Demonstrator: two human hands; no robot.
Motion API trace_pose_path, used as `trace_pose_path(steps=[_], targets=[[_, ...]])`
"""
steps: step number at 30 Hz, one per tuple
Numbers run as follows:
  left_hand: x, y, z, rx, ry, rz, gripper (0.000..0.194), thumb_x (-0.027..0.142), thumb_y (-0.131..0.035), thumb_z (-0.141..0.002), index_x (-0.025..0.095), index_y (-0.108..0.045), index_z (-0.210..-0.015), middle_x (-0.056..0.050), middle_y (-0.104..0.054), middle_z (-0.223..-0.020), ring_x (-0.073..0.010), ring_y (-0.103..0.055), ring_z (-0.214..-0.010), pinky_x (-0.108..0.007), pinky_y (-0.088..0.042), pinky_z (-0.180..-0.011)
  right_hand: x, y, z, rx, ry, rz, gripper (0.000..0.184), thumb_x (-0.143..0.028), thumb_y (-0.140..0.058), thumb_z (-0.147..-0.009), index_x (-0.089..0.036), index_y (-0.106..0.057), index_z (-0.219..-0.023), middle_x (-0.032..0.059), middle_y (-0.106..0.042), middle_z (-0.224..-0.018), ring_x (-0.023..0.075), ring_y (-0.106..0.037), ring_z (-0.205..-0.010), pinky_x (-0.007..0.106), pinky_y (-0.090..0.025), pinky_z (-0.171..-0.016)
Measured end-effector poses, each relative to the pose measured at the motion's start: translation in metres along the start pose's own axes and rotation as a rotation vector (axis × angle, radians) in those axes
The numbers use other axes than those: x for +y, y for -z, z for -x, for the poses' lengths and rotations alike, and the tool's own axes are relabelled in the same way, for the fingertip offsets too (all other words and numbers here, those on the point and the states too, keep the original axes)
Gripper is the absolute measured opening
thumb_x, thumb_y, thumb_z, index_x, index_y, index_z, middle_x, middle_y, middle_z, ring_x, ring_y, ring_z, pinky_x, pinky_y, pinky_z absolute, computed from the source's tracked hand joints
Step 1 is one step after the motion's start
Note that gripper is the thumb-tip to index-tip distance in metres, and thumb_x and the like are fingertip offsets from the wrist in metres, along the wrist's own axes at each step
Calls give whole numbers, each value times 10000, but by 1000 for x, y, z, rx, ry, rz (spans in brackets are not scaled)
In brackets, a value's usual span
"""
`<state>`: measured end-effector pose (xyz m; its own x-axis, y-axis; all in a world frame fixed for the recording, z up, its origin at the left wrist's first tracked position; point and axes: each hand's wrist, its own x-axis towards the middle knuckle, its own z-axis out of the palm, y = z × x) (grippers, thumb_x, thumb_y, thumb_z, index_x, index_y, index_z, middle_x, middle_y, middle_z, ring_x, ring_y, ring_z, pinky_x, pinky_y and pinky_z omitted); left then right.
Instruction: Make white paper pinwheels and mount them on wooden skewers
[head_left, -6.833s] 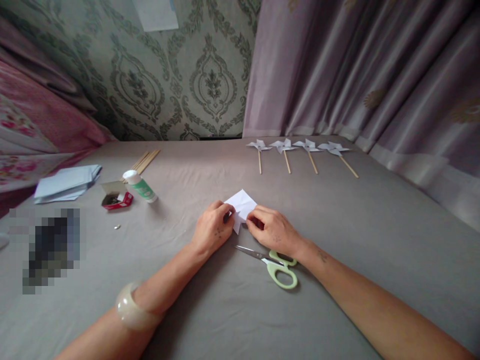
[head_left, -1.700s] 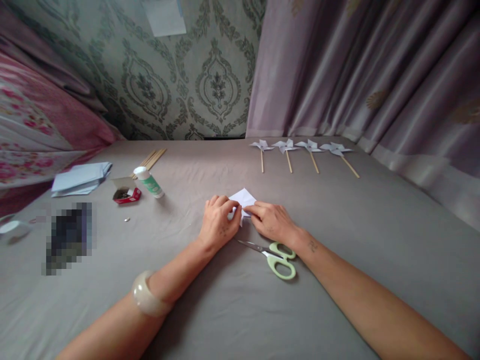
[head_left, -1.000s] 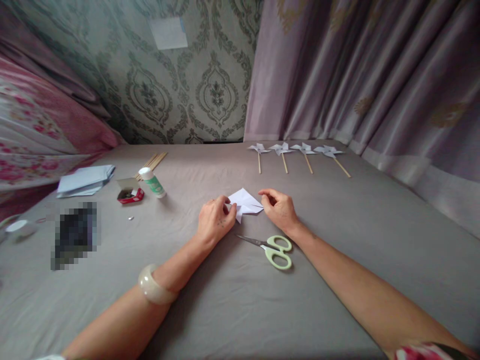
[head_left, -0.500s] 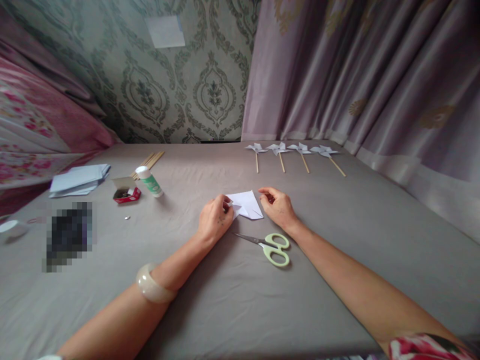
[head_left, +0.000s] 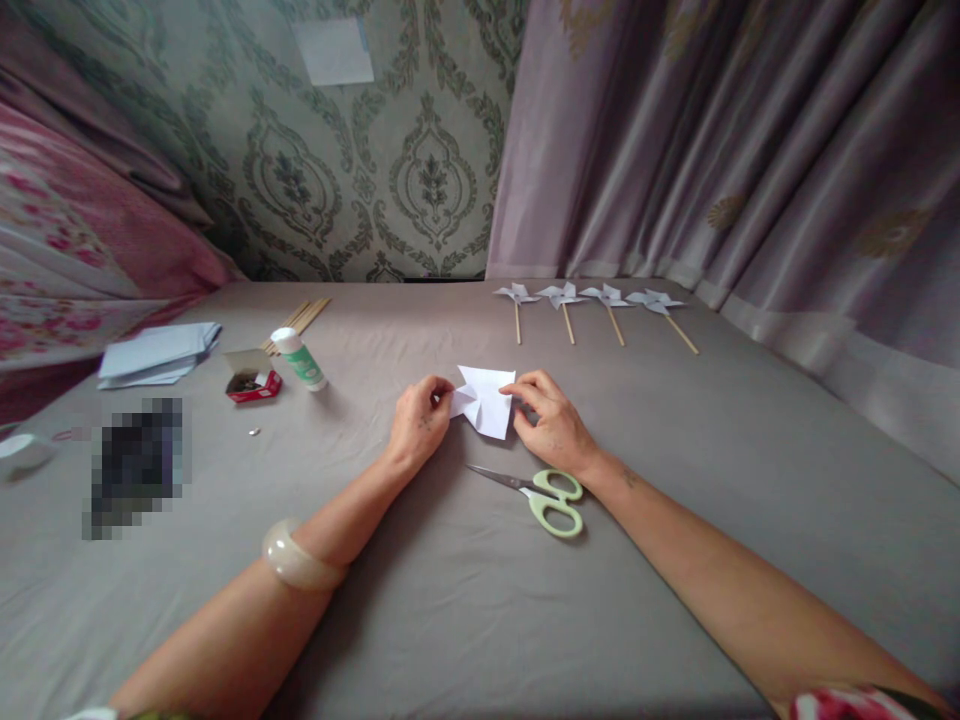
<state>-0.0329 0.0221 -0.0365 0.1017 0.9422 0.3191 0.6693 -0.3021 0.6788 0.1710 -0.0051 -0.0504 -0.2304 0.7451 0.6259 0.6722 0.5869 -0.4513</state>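
A white square of paper (head_left: 493, 405), cut in from its corners and partly folded, is held between my hands just above the table. My left hand (head_left: 421, 420) pinches its left side, where a flap bends toward the middle. On the right edge, the thumb and forefinger of my right hand (head_left: 549, 420) reach the paper; the forefinger touches near the upper right corner, with a gap to the thumb. Scissors with light green handles (head_left: 559, 502) lie just below the paper, blades slightly apart and pointing left.
Several paper pinwheels on sticks (head_left: 566, 297) lie in a row at the back right. To the left are a glue stick (head_left: 298, 358), a small red box (head_left: 253, 384), wooden sticks (head_left: 304, 318), a paper stack (head_left: 157, 355), a white roll (head_left: 24, 455) and a pixelated dark object (head_left: 139, 465).
The paper has turned and lifted, showing its cut flaps. My right hand has moved left from beside the paper onto its right edge. My left hand has shifted slightly left.
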Motion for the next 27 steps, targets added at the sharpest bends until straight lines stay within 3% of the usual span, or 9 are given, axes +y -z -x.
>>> trace_pose_path(steps=[12, 27], targets=[[-5, 2, -7, -1, 26, 36, 202, 164, -474, -745, 170, -661, -821, -46, -687, -795, -153, -565, -691, -274, -439, -679, -8, -1, 4, -150, 93, 37, 194, -98, -572, -823, -207, -638, -970, 61, -563, -978, 173, -591, -898, 294, -512, -787], [-7, 1, -13, 29, 117, 260, 224, 218, -499, -731, 155, -678, -851, -29, -673, -776, -138, -555, -682, -265, -462, -687, -18, 4, 1, -143, 181, 92, 186, -171, -476, -903, -187, -661, -896, 65, -589, -892, 158, -584, -825, 286, -496, -746]])
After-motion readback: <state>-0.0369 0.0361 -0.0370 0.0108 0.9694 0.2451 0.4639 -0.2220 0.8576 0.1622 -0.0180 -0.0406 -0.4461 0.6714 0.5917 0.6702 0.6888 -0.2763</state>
